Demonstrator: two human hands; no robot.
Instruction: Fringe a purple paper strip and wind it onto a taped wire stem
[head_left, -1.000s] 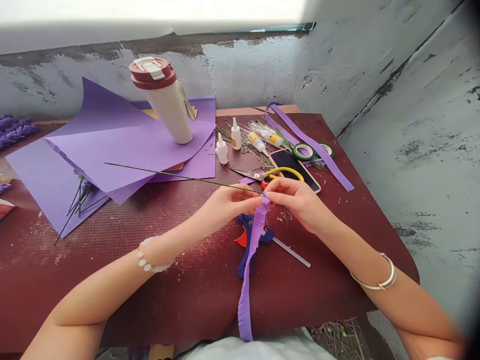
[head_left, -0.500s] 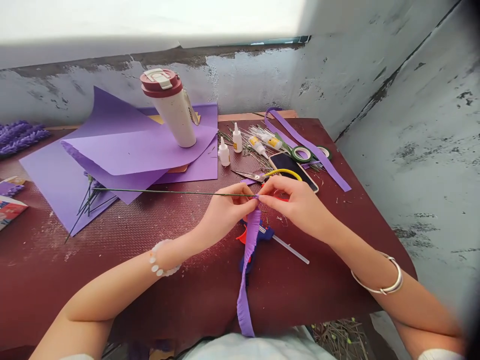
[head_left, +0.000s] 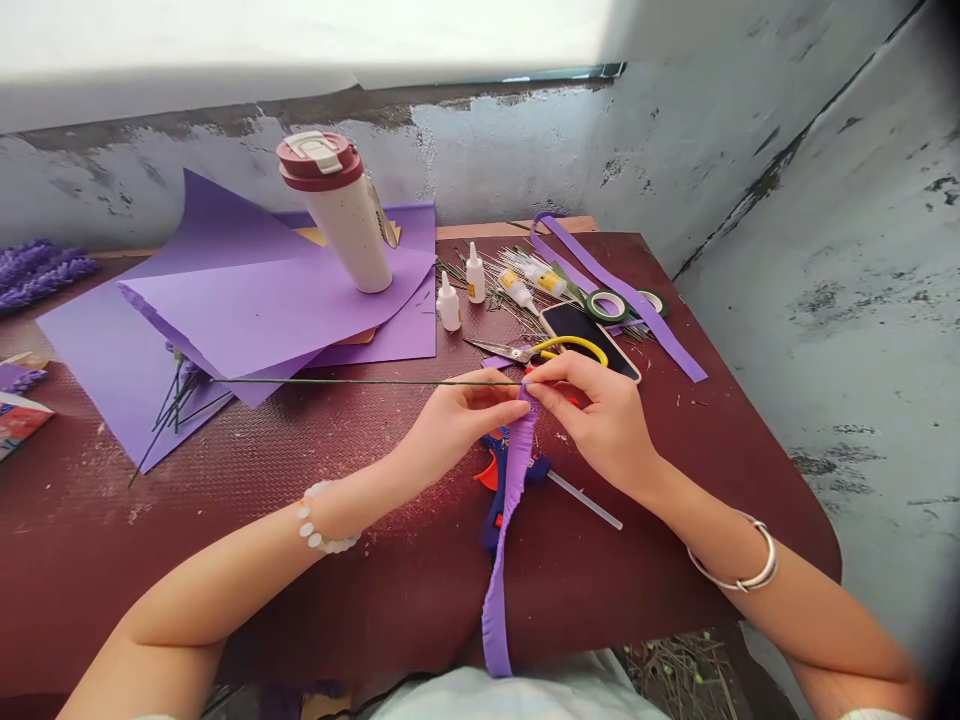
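A long, thin green wire stem [head_left: 337,381] runs level to the left, its end meeting a purple fringed paper strip [head_left: 517,460]. My right hand [head_left: 600,410] is closed in a pinch on that end, where the strip's top wraps the stem. Thumb and fingers of my left hand [head_left: 469,415] close on the strip just below, and the stem passes over its fingers. From there the strip hangs down, slightly twisted, toward my lap. Behind it on the table lies a blue glue gun [head_left: 497,520] with a clear glue stick [head_left: 585,498].
Scissors [head_left: 574,345] with a yellow handle lie beyond my hands beside a phone [head_left: 592,340]. Farther back are small glue bottles [head_left: 475,275], green tape rolls [head_left: 606,306] and loose wires. A tumbler [head_left: 349,235] stands on purple paper sheets [head_left: 247,310] at left.
Both hands have shifted slightly right with the stem and the strip. The left thumb now lies lower on the strip, and more of its fringed top shows between the hands.
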